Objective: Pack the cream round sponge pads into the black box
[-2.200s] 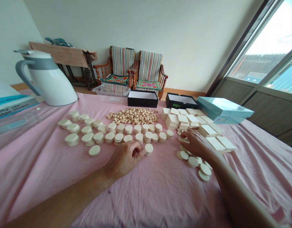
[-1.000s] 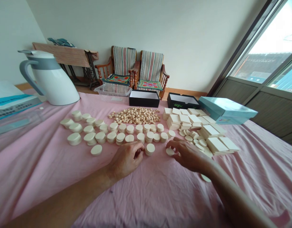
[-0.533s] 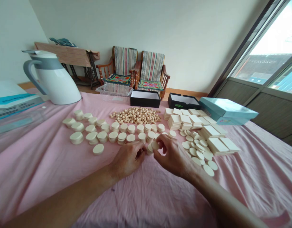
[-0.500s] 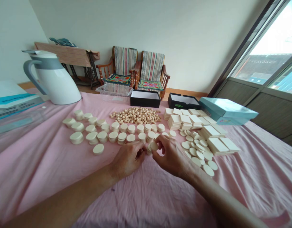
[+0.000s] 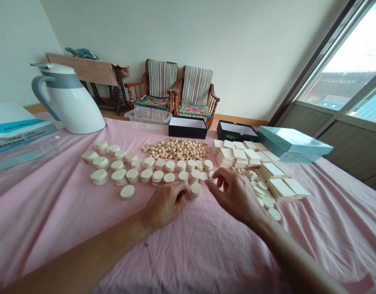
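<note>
My left hand (image 5: 165,203) rests on the pink cloth (image 5: 190,249) with its fingers curled, fingertips against a small stack of cream round discs (image 5: 195,190). Just right of that stack my right hand (image 5: 236,194) hovers with fingers spread and nothing in it. Rows of similar disc stacks (image 5: 135,169) run to the left. Loose discs (image 5: 264,196) lie scattered behind my right hand.
A heap of small wooden beads (image 5: 175,148) lies beyond the discs. Stacks of cream square tiles (image 5: 252,157) sit at the right, by a teal box (image 5: 293,143). Two black boxes (image 5: 188,127), a clear tub (image 5: 149,118) and a white jug (image 5: 68,100) stand further back.
My right hand brought a disc from the loose pile over to the stack by my left hand, set it on top, and now draws back with its fingers apart.
</note>
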The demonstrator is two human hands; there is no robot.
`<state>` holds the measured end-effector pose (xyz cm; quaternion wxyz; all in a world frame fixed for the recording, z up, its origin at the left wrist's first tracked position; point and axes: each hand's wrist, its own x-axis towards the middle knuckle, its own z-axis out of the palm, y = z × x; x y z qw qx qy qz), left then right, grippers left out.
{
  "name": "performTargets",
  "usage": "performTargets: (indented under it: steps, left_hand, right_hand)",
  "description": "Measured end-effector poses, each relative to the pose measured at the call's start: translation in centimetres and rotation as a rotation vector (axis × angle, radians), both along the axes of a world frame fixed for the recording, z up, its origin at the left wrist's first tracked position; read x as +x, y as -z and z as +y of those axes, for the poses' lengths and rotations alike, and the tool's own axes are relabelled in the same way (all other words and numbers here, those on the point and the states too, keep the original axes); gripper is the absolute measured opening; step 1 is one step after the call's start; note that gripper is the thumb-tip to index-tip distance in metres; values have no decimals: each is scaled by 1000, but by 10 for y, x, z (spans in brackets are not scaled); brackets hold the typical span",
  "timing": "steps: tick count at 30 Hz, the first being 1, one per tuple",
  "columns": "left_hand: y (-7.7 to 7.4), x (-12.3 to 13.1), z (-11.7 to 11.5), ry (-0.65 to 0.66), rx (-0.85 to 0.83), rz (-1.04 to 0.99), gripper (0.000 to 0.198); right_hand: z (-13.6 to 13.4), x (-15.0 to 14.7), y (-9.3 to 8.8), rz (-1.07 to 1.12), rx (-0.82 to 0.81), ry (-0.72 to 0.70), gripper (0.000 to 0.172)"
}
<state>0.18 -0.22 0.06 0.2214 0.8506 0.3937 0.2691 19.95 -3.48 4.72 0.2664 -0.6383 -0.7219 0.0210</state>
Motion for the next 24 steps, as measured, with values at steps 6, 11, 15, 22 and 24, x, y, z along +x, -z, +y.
performTargets:
  steps: [6, 11, 15, 22, 24]
  left_hand:
    - [1, 1, 2, -29, 10, 15, 17]
    - [2, 2, 2, -56, 19, 30, 17]
    - [2, 2, 2, -62, 22, 53, 15]
    - [3, 2, 3, -58, 41, 68, 16]
    - [3, 2, 3, -55, 43, 76, 16]
  right_hand:
    - [1, 59, -10, -157, -213, 69, 12]
    - [-11, 77, -6, -328, -402, -73, 11]
    - [-15, 72, -1, -409, -485, -90, 13]
    - [-9, 75, 7, -377, -388, -117, 8]
    - [-8, 76, 7, -354, -344, -127, 12]
